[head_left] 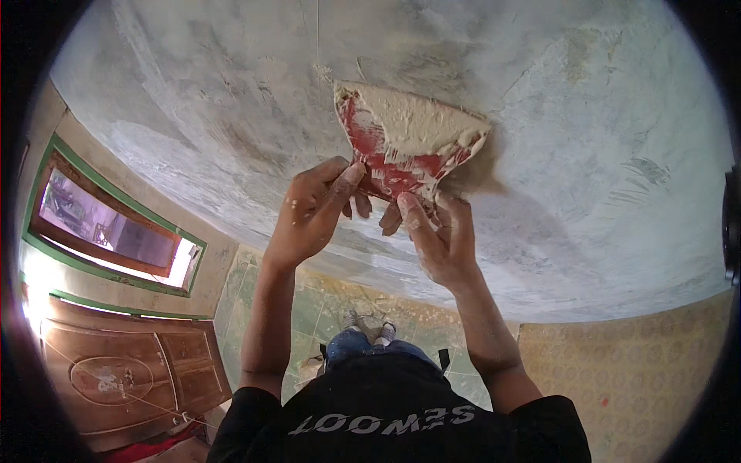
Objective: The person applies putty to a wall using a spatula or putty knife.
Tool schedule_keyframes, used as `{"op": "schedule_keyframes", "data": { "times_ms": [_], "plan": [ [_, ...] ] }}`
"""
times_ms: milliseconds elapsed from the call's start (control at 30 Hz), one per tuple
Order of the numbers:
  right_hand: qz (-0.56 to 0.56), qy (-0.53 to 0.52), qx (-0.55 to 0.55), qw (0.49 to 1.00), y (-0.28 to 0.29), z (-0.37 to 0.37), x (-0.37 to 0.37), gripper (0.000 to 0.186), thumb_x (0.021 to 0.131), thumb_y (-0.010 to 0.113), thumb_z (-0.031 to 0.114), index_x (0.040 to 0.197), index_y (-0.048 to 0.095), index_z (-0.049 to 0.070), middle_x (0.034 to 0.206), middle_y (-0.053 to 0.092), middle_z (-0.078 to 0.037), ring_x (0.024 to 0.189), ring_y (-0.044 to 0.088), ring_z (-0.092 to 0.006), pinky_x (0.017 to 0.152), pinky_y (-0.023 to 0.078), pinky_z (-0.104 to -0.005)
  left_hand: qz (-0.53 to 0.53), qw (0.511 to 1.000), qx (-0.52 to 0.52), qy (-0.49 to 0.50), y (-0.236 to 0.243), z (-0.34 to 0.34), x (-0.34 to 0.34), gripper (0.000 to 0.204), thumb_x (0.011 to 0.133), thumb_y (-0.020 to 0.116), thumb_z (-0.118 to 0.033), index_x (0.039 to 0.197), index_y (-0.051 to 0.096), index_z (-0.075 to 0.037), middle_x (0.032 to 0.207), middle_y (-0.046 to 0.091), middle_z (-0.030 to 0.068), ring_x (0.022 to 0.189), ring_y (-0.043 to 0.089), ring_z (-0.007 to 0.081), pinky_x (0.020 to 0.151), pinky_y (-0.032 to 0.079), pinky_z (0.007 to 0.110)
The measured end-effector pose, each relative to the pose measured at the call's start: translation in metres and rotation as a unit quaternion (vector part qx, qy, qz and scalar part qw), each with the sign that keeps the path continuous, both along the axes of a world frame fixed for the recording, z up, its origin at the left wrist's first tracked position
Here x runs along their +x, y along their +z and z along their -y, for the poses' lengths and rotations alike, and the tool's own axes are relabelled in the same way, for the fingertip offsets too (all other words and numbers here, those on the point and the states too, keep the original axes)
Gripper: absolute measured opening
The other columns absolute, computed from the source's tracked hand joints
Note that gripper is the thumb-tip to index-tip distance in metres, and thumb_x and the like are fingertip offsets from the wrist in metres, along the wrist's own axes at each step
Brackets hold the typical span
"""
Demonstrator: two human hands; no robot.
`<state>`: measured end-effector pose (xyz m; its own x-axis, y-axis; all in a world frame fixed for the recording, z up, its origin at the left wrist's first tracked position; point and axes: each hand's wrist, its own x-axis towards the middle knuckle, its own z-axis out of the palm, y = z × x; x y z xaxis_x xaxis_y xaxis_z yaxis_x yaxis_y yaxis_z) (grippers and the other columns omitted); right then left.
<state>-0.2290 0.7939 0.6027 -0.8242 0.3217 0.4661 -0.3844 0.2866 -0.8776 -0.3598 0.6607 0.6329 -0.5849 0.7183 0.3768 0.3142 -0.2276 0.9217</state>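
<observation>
Fingers (353, 176), L. hand (312, 212) & R. hand (441, 241): pinching near edge of red spreader (397, 166), one hand per side. Spreader: just beyond fingers, long axis approx. L.–R., dipping R.; hands abt. equally near. Pale putty (421, 119): on blade. Grey wall (602, 139): at far edge, contact unclear.

Red spreader (394, 177), flared, smeared with cream putty (421, 119)

Head view | worn left fisheye | near, back from hands (310, 212) | faces down and forward | wall (571, 193) beyond them, floor (306, 309) below
</observation>
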Motion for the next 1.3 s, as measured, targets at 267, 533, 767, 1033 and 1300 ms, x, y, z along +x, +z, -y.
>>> {"op": "schedule_keyframes", "data": {
  "times_ms": [267, 533, 767, 1033, 1300],
  "plan": [
    [0.121, -0.021, -0.135, 0.983, -0.175, 0.010, 0.010, 0.024, 0.095, 0.053, 0.018, 0.096, 0.059, -0.005, 0.075, 0.060, -0.005, 0.068, 0.057, -0.0112, 0.062, 0.048, -0.0284, 0.091, 0.980, -0.166, 0.059, -0.155, 0.010, 0.024, 0.032, 0.097, 0.048, -0.020, 0.076, 0.056, 0.002, 0.058, 0.055, 0.0066, 0.054, 0.052, 0.0100, 0.051, 0.040, 0.026],
    [0.110, -0.010, 0.020, 0.994, -0.149, 0.019, 0.039, 0.024, 0.095, 0.052, 0.013, 0.109, 0.058, -0.005, 0.076, 0.063, -0.009, 0.070, 0.060, -0.0114, 0.061, 0.048, -0.0278, 0.116, 0.987, -0.103, 0.028, -0.180, 0.030, 0.045, 0.028, 0.097, 0.048, -0.020, 0.081, 0.059, 0.001, 0.059, 0.055, 0.0040, 0.055, 0.050, 0.0096, 0.053, 0.040, 0.026],
    [0.121, 0.009, -0.065, 0.991, -0.095, -0.016, 0.001, 0.022, 0.096, 0.050, 0.013, 0.107, 0.060, -0.003, 0.090, 0.062, -0.005, 0.078, 0.058, -0.0101, 0.070, 0.047, -0.0258, -0.002, 0.997, -0.035, 0.073, -0.091, -0.003, 0.021, 0.033, 0.097, 0.047, -0.019, 0.076, 0.060, 0.003, 0.059, 0.056, 0.0067, 0.054, 0.051, 0.0106, 0.051, 0.041, 0.027],
    [0.235, 0.019, -0.061, 0.970, -0.217, 0.017, 0.042, 0.033, 0.097, 0.048, 0.029, 0.100, 0.061, -0.002, 0.080, 0.065, -0.007, 0.072, 0.058, -0.0101, 0.067, 0.044, -0.0247, 0.111, 0.977, -0.177, 0.032, -0.230, 0.032, 0.039, 0.032, 0.096, 0.050, -0.022, 0.079, 0.062, 0.002, 0.056, 0.057, 0.0068, 0.052, 0.054, 0.0119, 0.051, 0.043, 0.028],
    [0.175, 0.028, -0.277, 0.944, -0.163, 0.040, 0.033, 0.031, 0.096, 0.048, 0.029, 0.090, 0.060, 0.000, 0.077, 0.063, -0.006, 0.065, 0.059, -0.0135, 0.056, 0.042, -0.0280, 0.281, 0.950, -0.118, -0.072, -0.179, 0.040, 0.028, 0.032, 0.096, 0.052, -0.027, 0.089, 0.065, 0.001, 0.067, 0.060, 0.0036, 0.057, 0.053, 0.0093, 0.055, 0.043, 0.025]
  ]
}}
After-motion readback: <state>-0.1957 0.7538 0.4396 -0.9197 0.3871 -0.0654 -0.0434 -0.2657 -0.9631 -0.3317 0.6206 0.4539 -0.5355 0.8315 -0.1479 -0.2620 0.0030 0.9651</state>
